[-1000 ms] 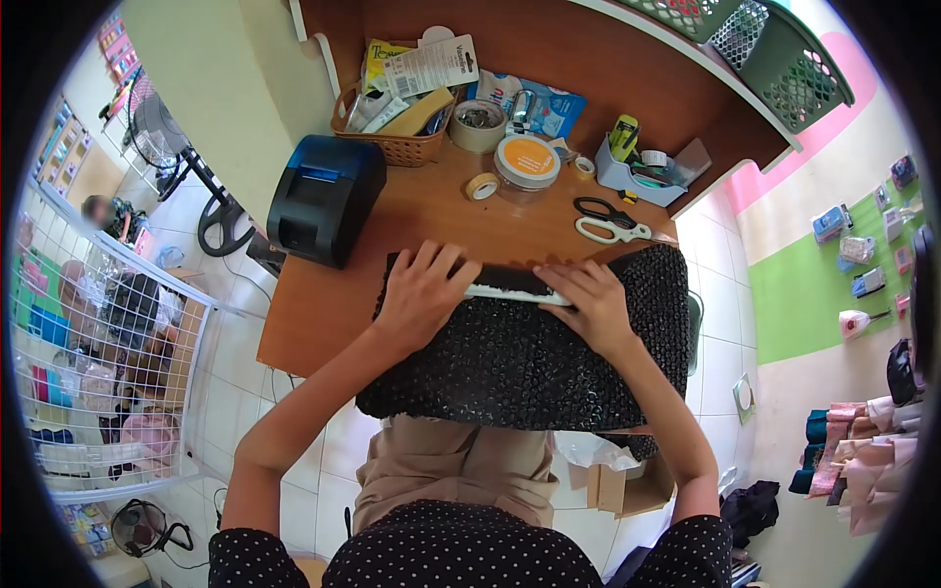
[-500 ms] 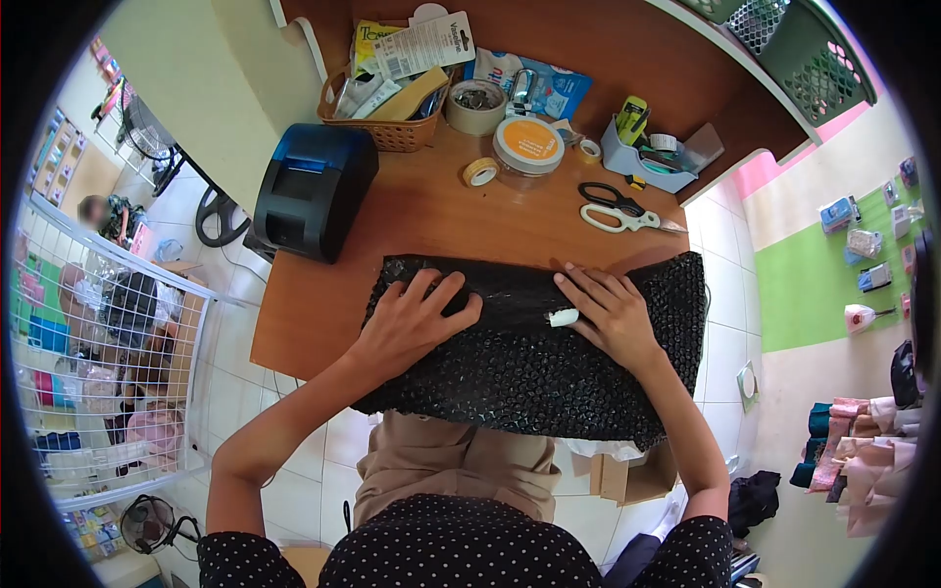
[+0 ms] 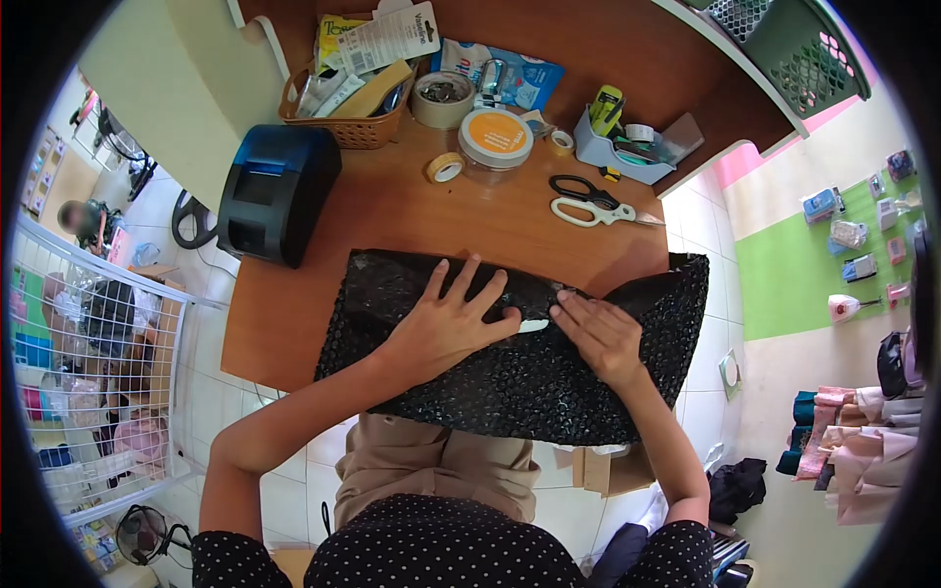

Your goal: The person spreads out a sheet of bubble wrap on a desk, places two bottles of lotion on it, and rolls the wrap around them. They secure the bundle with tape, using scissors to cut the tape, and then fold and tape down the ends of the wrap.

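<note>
Black bubble wrap [image 3: 520, 392], likely light, soft, slippery; best held at the far edge. Pressed under left hand [image 3: 446, 328], spread wide, and right hand [image 3: 605, 338], bunched, unclear whether gripping.

We see now the left hand [image 3: 441, 328] nearer to the middle of the bubble wrap [image 3: 470, 402]; before, it was more to the left part. Its fingers, which were curled half a second ago, are spread over the wrap. The right hand [image 3: 603, 338] has its fingers closer together, so our two hands are nearer to each other. One second ago we saw a long part of the white strip [image 3: 533, 325] along the wrap; now only a short end shows on it, between left thumb and right fingers.
</note>
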Tool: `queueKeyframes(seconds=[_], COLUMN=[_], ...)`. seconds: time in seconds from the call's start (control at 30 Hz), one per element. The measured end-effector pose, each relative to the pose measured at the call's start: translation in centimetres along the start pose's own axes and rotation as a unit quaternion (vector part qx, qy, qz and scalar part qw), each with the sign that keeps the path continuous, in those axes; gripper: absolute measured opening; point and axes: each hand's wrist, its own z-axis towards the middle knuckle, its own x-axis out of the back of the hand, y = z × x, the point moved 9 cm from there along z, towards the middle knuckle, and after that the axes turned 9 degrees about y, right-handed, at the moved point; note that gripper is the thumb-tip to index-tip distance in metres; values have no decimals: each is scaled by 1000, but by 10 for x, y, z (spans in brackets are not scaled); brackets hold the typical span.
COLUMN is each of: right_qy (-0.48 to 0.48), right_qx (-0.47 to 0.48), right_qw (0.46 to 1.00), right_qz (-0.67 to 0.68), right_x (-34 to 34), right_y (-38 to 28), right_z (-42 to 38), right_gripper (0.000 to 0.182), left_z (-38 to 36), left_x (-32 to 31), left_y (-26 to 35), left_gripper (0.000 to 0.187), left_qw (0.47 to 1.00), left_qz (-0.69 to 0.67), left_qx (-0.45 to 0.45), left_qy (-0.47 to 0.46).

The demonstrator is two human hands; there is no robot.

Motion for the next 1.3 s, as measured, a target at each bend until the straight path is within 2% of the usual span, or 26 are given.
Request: queueKeyframes(seconds=[0.1, 0.2, 0.27, 0.3, 0.37, 0.43, 0.5, 0.57, 0.7, 0.77, 0.8, 0.83, 0.9, 0.93, 1.0, 1.07, 1.1, 1.17, 1.2, 1.27, 1.3], right_qy=[-23, -42, -46, -48, -49, -78, -78, -118, -165, -96, -98, -100, -236, -226, -328, -360, -391, -372, -380, -387, -363], right_qx=[-12, -41, -59, -82, -107, -108, -123, -107, -241, -336, -329, -323, -337, -345, -332, -342, -344, -342, -338, -338, -332], right_qw=[1000, 998, 997, 995, 993, 989, 988, 986, 952, 926, 922, 917, 863, 864, 832, 814, 798, 805, 811, 816, 839], right_qz=[-3, -10, -18, -19, -20, -60, -54, -45, 93, 141, 178, 209, 292, 290, 300, 301, 302, 312, 289, 266, 234], right_x=[0, 2, 3, 2, 5, 8, 14, 13, 30, 24, 11, -1, -55, -64, -90, -94, -95, -97, -93, -87, -81], right_y=[-2, 3, 10, 18, 31, 47, 59, 62, 70, 80, 71, 65, 56, 60, 51, 50, 47, 47, 43, 34, 34], right_z=[-9, -15, -20, -24, -28, -35, -43, -50, -21, 8, 31, 49, 47, 48, 37, 38, 35, 30, 33, 34, 37], right_gripper=[28, 28, 28, 28, 28, 28, 30, 31, 15, 22, 25, 29, 44, 44, 54, 56, 58, 58, 57, 55, 56], left_z=[-1, -1, 0, -1, -3, -3, -3, -2, -4, -3, -3, -4, 1, 5, 8, 5, 5, 1, 3, 0, 2], left_x=[-1, -7, -7, -11, -16, -18, -16, -12, -10, -7, -5, 1, 11, 19, 17, 22, 22, 7, 7, -5, -2], left_y=[-1, 1, 6, 6, 6, 7, 5, 7, 4, 6, 5, 4, -5, -13, -51, -82, -87, -86, -86, -85, -83], left_gripper=[26, 37, 52, 52, 64, 64, 64, 57, 45, 34, 30, 30, 35, 35, 45, 55, 55, 62, 62, 70, 70], left_qw=[1000, 998, 997, 997, 992, 992, 992, 995, 998, 999, 999, 999, 985, 986, 936, 975, 975, 953, 953, 934, 934], left_qz=[-11, 31, 73, 72, 117, 114, 115, 92, 49, 30, 0, 4, -161, -159, -313, -182, -186, -219, -220, -230, -231], left_qx=[7, -12, -39, -39, -48, -47, -42, -48, -30, -38, -40, -48, 16, 5, 97, 91, 89, 90, 88, 118, 116], left_qy=[-12, -46, 12, 11, 10, 11, 12, -4, -8, -8, 2, -6, -53, -57, -131, -84, -84, -190, -190, -246, -245])
